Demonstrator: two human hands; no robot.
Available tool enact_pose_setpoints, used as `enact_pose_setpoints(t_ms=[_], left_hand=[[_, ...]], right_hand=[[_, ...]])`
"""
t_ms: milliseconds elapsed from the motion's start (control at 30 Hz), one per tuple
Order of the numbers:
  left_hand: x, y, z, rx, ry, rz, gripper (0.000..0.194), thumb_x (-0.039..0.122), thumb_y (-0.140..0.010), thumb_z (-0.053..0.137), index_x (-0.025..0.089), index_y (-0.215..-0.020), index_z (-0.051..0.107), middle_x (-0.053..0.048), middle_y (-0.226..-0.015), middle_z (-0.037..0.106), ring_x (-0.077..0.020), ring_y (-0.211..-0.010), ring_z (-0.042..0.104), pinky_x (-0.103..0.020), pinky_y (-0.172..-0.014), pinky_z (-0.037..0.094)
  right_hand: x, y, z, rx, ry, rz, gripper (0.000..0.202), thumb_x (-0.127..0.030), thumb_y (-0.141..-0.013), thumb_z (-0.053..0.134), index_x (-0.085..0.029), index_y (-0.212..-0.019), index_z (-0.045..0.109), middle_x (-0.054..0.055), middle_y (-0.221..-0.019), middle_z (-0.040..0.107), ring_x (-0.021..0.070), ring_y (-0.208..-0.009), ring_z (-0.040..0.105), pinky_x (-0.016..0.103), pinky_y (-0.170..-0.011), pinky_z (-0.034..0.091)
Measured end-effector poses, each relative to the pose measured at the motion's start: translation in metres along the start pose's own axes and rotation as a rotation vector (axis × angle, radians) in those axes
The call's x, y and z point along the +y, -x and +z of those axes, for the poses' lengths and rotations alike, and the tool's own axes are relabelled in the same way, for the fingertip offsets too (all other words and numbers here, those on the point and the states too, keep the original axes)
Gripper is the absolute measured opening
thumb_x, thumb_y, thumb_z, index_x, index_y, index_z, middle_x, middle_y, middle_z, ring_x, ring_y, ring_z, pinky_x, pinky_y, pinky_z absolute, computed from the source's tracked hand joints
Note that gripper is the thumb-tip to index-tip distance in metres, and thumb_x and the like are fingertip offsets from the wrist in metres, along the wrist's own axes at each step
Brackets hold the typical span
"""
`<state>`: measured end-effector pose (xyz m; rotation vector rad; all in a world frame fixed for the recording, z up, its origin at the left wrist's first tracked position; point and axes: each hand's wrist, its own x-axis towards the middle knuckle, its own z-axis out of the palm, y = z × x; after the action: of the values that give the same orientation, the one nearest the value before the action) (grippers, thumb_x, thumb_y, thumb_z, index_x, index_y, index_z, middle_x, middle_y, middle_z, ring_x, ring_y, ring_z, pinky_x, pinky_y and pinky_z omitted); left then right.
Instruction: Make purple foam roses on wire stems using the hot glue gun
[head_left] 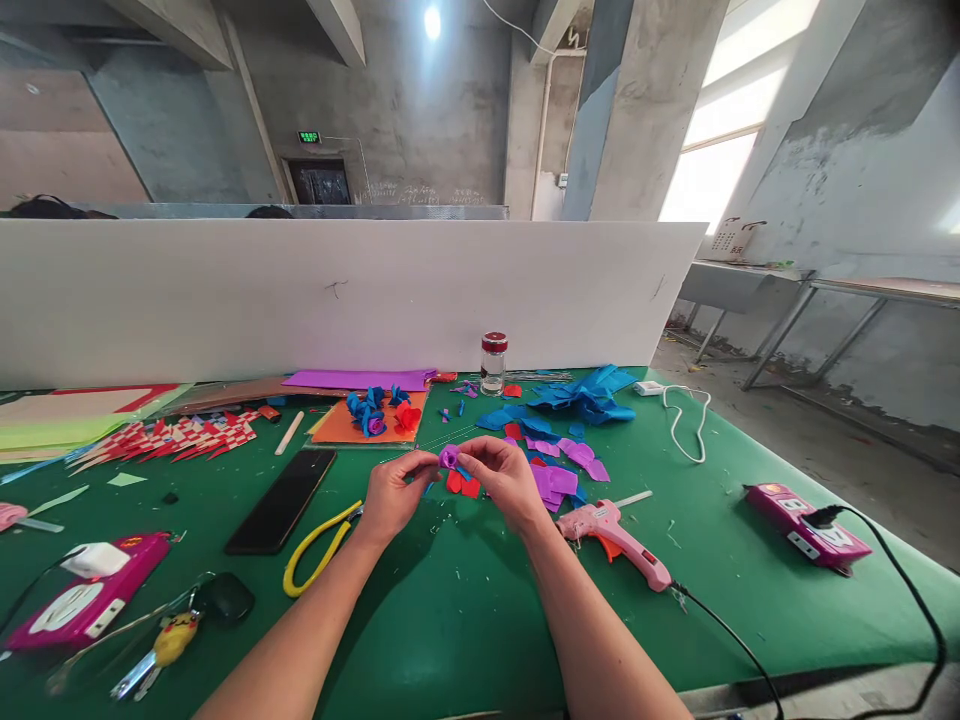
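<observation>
Between my fingertips, above the middle of the green table, is a small purple paper flower [448, 457] with a rolled centre. My left hand [400, 490] pinches it from the left side. From the right, my right hand [504, 478] grips its other edge with thumb and fingers. Red paper petals [463, 484] lie just beneath the hands. Purple paper petals [553, 484] are spread to the right of my right hand. A pink glue gun [616, 538] rests beside my right wrist. Yellow-handled pliers [319, 548] lie by my left wrist, their jaws partly hidden behind it.
Finished blue and red paper flowers [375, 412] sit on an orange sheet. A black phone [281, 502] lies to the left. Blue crepe paper [592, 395] and a red-capped jar [493, 364] stand behind. Purple power strips [806, 525] with cords flank the table; a white board [337, 290] closes the back.
</observation>
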<state>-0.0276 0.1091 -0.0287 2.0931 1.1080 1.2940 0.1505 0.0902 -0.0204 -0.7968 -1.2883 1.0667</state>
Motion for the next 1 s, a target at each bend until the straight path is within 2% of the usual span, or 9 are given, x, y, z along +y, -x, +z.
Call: enact_pose_setpoints(t_ms=[200, 367, 600, 867, 1000], left_hand=[[0.002, 0.0, 0.0, 0.009, 0.003, -0.008, 0.013, 0.026, -0.083, 0.059, 0.021, -0.086, 0.07, 0.0, -0.073, 0.073, -0.0163, -0.067, 0.071, -0.024, -0.065, 0.054], [0.005, 0.0, 0.0, -0.017, -0.073, 0.026, 0.014, 0.024, -0.083, 0.058, 0.022, -0.085, 0.071, 0.0, -0.074, 0.074, -0.0156, -0.068, 0.069, -0.024, -0.066, 0.053], [0.006, 0.002, 0.002, -0.107, -0.096, 0.082, 0.016, 0.027, -0.085, 0.056, 0.022, -0.087, 0.071, 0.0, -0.076, 0.074, -0.0152, -0.07, 0.067, -0.023, -0.067, 0.052], [0.011, 0.002, 0.002, -0.113, -0.079, 0.065, 0.016, 0.024, -0.084, 0.056, 0.023, -0.086, 0.071, 0.001, -0.072, 0.074, -0.0146, -0.066, 0.068, -0.023, -0.065, 0.052], [0.01, 0.0, 0.003, -0.039, -0.016, 0.01, 0.014, 0.025, -0.082, 0.059, 0.022, -0.087, 0.072, 0.001, -0.073, 0.074, -0.0154, -0.064, 0.068, -0.024, -0.063, 0.054]], right_hand=[[-0.006, 0.001, -0.001, 0.041, 0.049, -0.009, 0.022, -0.041, -0.077, 0.067, -0.019, -0.081, 0.07, 0.004, -0.079, 0.07, 0.0176, -0.075, 0.062, 0.027, -0.067, 0.046], [-0.009, 0.002, 0.0, -0.02, 0.043, 0.013, 0.032, -0.048, -0.084, 0.057, -0.019, -0.081, 0.07, 0.004, -0.079, 0.068, 0.0176, -0.078, 0.06, 0.027, -0.068, 0.044], [-0.004, 0.002, 0.001, -0.025, 0.041, 0.045, 0.027, -0.046, -0.077, 0.066, -0.02, -0.07, 0.067, 0.0, -0.067, 0.065, 0.0138, -0.063, 0.057, 0.024, -0.058, 0.041], [-0.008, 0.003, 0.001, -0.038, -0.11, 0.038, 0.024, -0.044, -0.076, 0.068, -0.021, -0.07, 0.069, 0.001, -0.068, 0.065, 0.0147, -0.066, 0.058, 0.027, -0.067, 0.046], [-0.005, 0.001, -0.003, 0.012, -0.055, 0.028, 0.034, -0.051, -0.082, 0.059, -0.02, -0.079, 0.072, 0.004, -0.076, 0.069, 0.0176, -0.075, 0.06, 0.029, -0.073, 0.046]])
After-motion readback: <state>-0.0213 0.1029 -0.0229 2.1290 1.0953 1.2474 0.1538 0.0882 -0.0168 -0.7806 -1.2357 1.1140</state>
